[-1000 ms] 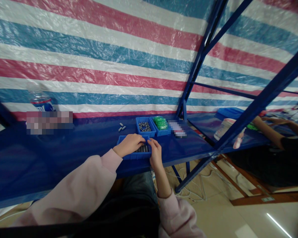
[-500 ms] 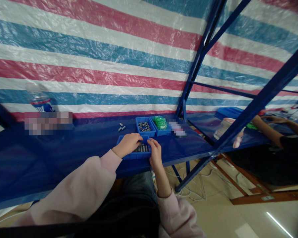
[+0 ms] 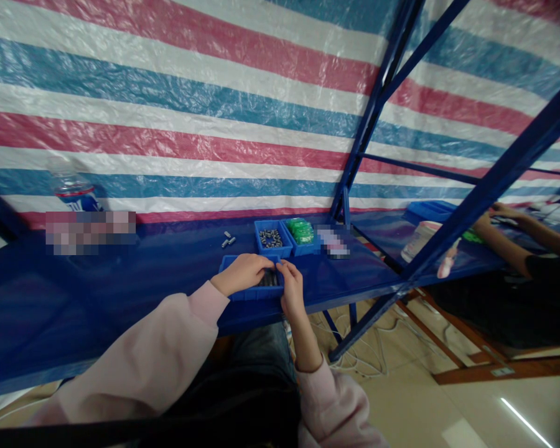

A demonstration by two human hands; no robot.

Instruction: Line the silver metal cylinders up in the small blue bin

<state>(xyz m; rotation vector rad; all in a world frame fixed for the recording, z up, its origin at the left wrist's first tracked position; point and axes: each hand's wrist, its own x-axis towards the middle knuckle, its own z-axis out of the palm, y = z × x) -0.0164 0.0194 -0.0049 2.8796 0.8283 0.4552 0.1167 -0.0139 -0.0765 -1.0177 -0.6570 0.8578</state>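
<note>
My left hand [image 3: 241, 273] lies curled over the near blue tray [image 3: 256, 293], which holds small dark metal parts [image 3: 268, 280]. Its fingers are closed together; what they hold is hidden. My right hand [image 3: 292, 288] sits at the tray's right edge, fingertips pinched close to those of the left hand. Both sleeves are pale pink.
Behind stand a blue tray of metal parts [image 3: 271, 239] and a blue tray of green pieces [image 3: 301, 232]. Two loose metal parts [image 3: 228, 239] lie on the blue table [image 3: 121, 280]. A water bottle [image 3: 74, 190] stands far left. Another person's arms [image 3: 518, 246] work at the right; blue frame bars [image 3: 490, 186] cross there.
My hands stay at the near tray with only slight finger shifts. The other person's hand at the right has moved further right along their table.
</note>
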